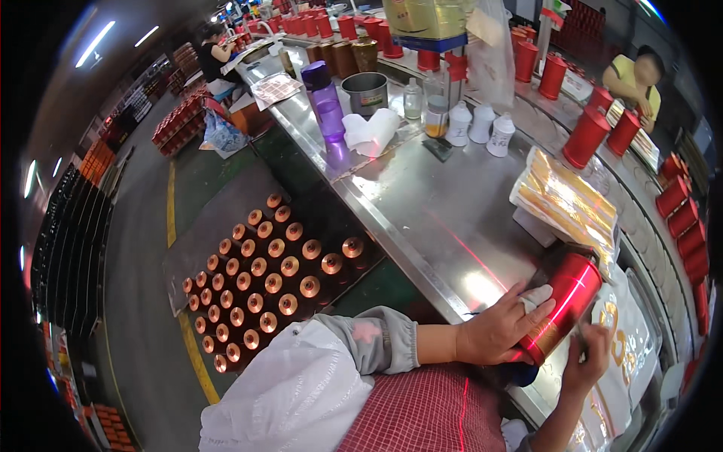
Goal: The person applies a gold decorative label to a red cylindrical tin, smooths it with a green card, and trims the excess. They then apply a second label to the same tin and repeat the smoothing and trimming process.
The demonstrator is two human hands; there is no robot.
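1. Head view: the left hand grips a red canister, tilted at the shiny metal table's edge.
2. The right hand curls beside it; whether it pinches anything, I cannot tell.
3. Left of the table, copper-topped pieces stand in rows; a yellow line marks grey floor.

Left hand and right hand: 2 poses, close together.
Left fingers bent in a grip, left forearm nearly horizontal. Right fingers curled, right forearm steeply inclined.
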